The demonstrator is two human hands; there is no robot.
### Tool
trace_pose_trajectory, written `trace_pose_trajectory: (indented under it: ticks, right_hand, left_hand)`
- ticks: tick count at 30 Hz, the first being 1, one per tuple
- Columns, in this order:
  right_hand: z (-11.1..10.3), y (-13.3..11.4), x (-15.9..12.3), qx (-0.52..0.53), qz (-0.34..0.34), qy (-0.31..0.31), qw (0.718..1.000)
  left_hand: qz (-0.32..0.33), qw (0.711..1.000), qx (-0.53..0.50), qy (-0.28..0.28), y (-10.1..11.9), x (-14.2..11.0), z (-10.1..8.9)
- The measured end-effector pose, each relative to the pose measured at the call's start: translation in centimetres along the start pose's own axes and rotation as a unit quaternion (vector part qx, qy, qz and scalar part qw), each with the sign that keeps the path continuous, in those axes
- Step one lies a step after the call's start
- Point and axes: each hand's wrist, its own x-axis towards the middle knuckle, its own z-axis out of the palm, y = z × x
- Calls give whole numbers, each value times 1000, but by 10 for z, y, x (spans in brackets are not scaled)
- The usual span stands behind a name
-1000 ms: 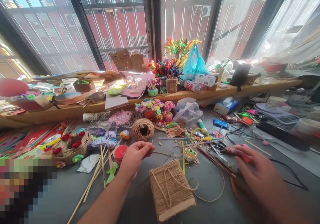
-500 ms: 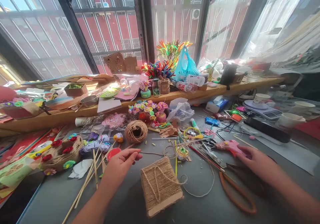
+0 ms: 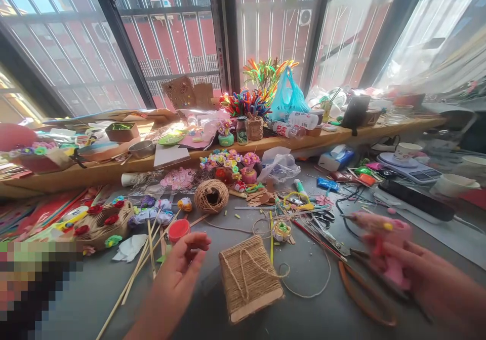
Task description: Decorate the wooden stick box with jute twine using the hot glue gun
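Observation:
My right hand (image 3: 425, 271) grips a pink glue gun (image 3: 398, 236), lifted over the right side of the table and slightly blurred, its nozzle pointing left. Half curled and empty, with thumb and fingers apart, my left hand (image 3: 180, 269) hovers left of a twine-wrapped block (image 3: 248, 274). A bare tan strip shows along the block's near edge, and a loose length of twine lies across its top. Behind it sits a ball of twine (image 3: 211, 197). Large orange-handled scissors (image 3: 364, 297) lie under the glue gun, their blades partly hidden.
Thin wooden sticks (image 3: 131, 279) and a red round container (image 3: 179, 230) lie by my left hand. A basket with flowers (image 3: 100, 228) stands further left. Small scissors (image 3: 323, 220), a twine flower (image 3: 281, 231) and scraps crowd the middle. A wooden ledge (image 3: 212, 152) runs along the windows.
My right hand has picked the glue gun up off the table and drawn it nearer. The left hand has dropped slightly, its thumb parting from the fingers. The view has shifted a little.

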Motion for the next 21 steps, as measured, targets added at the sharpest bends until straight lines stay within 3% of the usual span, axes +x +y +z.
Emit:
trace_pose_trajectory:
  ticks: [2,4,6,8,13,21]
  right_hand:
    - [16,-18,-21,151,107,-154,971]
    - [32,-40,-41,195,151,-243,938]
    - [47,-61,-56,188,119,-276,935]
    - [58,-77,-65,170,70,-311,932]
    - [77,-88,-68,140,18,-387,911]
    - [81,-103,-67,140,-41,-418,897]
  left_hand:
    - [69,995,37,-55,3,-10,2]
    - [127,978,98,-134,6,-18,4]
    - [144,959,151,-194,7,-23,9]
    - [133,951,177,-214,6,-24,15]
    - [116,958,171,-201,3,-21,23]
    - [101,964,144,-199,3,-19,23]
